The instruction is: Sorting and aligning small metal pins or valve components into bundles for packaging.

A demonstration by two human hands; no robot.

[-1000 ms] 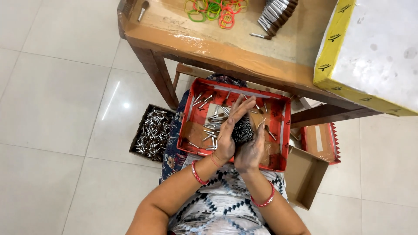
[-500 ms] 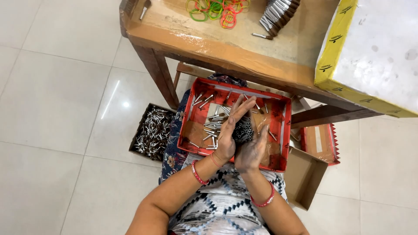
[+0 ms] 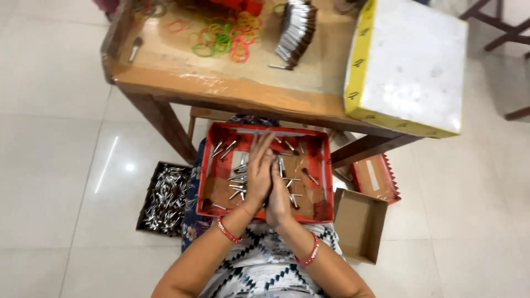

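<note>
A red tray [image 3: 205, 165] rests on my lap and holds several loose silver metal pieces [image 3: 237, 179]. My left hand [image 3: 258, 168] and my right hand [image 3: 280, 200] are pressed palm to palm over the middle of the tray. A small bundle of metal pieces sits between them, almost wholly hidden by the palms. The left fingers point up and away, slightly spread. Each wrist carries a red bangle.
A wooden table [image 3: 221, 83] stands just beyond the tray, with coloured rubber bands [image 3: 226, 38], a stack of metal pieces [image 3: 295, 30] and a white box with yellow sides [image 3: 408, 60]. On the floor: a dark box of metal pieces [image 3: 165, 198], an empty cardboard box [image 3: 359, 223], a small red box [image 3: 375, 179].
My palms have closed flatter against each other, covering the dark bundle that showed between them before. My head has tipped up, so more of the table shows.
</note>
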